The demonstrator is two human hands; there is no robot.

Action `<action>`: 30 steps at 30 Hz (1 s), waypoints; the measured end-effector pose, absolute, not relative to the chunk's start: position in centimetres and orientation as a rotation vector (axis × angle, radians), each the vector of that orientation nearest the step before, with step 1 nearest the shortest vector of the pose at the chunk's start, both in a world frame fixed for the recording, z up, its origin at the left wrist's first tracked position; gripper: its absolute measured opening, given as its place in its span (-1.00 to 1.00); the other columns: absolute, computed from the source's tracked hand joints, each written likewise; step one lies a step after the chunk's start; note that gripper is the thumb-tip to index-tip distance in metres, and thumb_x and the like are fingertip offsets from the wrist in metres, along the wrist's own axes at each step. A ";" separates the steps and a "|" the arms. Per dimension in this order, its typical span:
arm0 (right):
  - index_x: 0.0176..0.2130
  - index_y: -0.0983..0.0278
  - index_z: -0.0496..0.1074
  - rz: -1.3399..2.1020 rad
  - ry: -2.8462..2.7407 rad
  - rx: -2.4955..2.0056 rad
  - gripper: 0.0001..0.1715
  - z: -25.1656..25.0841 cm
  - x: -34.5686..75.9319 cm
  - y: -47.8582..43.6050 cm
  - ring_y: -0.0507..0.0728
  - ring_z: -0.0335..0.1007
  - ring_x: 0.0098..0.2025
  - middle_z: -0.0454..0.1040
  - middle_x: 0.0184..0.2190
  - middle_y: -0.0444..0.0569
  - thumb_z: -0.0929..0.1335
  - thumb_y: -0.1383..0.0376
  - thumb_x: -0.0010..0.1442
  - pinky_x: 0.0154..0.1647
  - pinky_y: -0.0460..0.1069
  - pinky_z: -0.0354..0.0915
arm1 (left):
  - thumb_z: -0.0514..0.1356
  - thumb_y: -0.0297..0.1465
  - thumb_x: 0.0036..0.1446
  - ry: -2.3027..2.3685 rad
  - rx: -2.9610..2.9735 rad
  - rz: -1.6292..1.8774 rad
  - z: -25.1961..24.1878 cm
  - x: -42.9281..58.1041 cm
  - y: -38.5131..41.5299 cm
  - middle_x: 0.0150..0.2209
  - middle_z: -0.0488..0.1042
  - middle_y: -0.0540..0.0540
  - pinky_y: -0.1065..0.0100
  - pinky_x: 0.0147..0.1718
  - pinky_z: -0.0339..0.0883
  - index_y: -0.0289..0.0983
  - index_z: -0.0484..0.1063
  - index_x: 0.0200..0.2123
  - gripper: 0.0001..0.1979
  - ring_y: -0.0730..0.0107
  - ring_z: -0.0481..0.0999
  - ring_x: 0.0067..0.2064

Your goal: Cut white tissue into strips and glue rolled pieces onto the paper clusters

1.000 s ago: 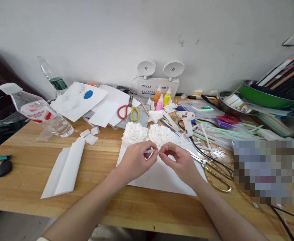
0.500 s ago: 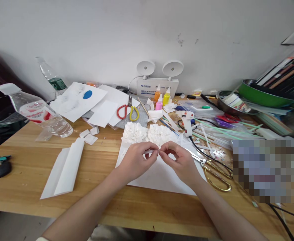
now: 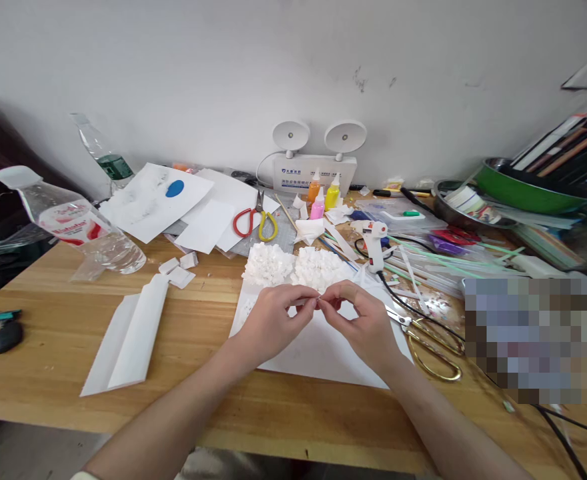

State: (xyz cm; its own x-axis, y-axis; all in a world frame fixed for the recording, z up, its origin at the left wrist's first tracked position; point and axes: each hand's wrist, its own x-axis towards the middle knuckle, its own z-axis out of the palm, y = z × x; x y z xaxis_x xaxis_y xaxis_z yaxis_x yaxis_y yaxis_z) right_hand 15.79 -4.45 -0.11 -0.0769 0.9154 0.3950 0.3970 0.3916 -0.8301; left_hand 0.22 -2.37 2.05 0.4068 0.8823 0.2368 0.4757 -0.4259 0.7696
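My left hand [image 3: 278, 319] pinches a small white strip, likely paper, mostly hidden by the fingers. Fingertips of my right hand [image 3: 361, 319] are pressed together at the strip's right end, touching the left fingertips. Both hands are above a white sheet [image 3: 323, 353] on the wooden table [image 3: 208, 333]. Just behind them, two clusters of crumpled white pieces, a left one [image 3: 267, 263] and a right one [image 3: 318, 267], rest on the sheet. Gold-handled scissors [image 3: 431, 347] lie right of my right hand, their blades partly hidden.
A glue gun [image 3: 373, 243] stands behind my right hand, its cable trailing right. Red-and-yellow scissors [image 3: 258, 217] and small paint bottles [image 3: 317, 205] are at the back. A folded white paper [image 3: 136, 333] and a water bottle [image 3: 83, 230] are at the left.
Both hands have shifted very slightly at the fingertips, and less of the white strip shows between the left fingers. The objects on the table have not moved.
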 end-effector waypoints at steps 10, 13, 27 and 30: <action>-0.42 0.24 0.34 0.680 -1.620 -1.173 -0.96 -0.2 15.8 -4.4 0.02 0.23 -0.46 0.33 -0.48 -0.12 0.31 0.35 0.08 -0.42 -0.04 0.24 | 0.08 -0.49 0.04 1.138 2.048 0.875 2.2 0.2 -2.5 -0.44 0.53 0.02 0.49 -0.48 0.23 -0.25 0.48 -0.36 -0.83 0.53 0.41 -0.47; -0.42 0.25 0.33 0.691 -1.613 -1.172 -0.96 -0.2 15.8 -4.4 0.01 0.24 -0.46 0.33 -0.48 -0.12 0.31 0.35 0.09 -0.42 -0.04 0.24 | 0.08 -0.48 0.04 1.139 2.053 0.871 2.2 0.2 -2.4 -0.44 0.53 0.01 0.48 -0.48 0.24 -0.25 0.48 -0.36 -0.83 0.52 0.41 -0.47; -0.39 0.24 0.33 0.633 -1.630 -1.180 -0.97 -0.2 15.7 -4.5 0.00 0.24 -0.47 0.33 -0.47 -0.13 0.32 0.37 0.09 -0.43 -0.05 0.25 | 0.07 -0.46 0.06 1.111 2.084 0.845 2.2 0.1 -2.4 -0.41 0.54 -0.01 0.47 -0.46 0.25 -0.25 0.47 -0.34 -0.82 0.49 0.43 -0.43; -0.36 0.24 0.36 0.543 -1.648 -1.167 -0.94 -0.3 15.6 -4.5 0.00 0.26 -0.48 0.35 -0.45 -0.11 0.32 0.40 0.08 -0.44 -0.05 0.27 | 0.05 -0.46 0.08 1.101 2.092 0.838 2.3 0.2 -2.5 -0.40 0.54 -0.01 0.47 -0.45 0.25 -0.24 0.48 -0.34 -0.81 0.49 0.43 -0.41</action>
State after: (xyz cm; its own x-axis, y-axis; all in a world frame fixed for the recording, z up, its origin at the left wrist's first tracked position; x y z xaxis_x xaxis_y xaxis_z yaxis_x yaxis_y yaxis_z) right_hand 15.61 -4.46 -0.30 -0.0312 0.8837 0.4671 0.4333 0.4331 -0.7904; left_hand 0.16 -2.46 2.32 0.4506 0.8589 0.2436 0.4634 -0.4582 0.7585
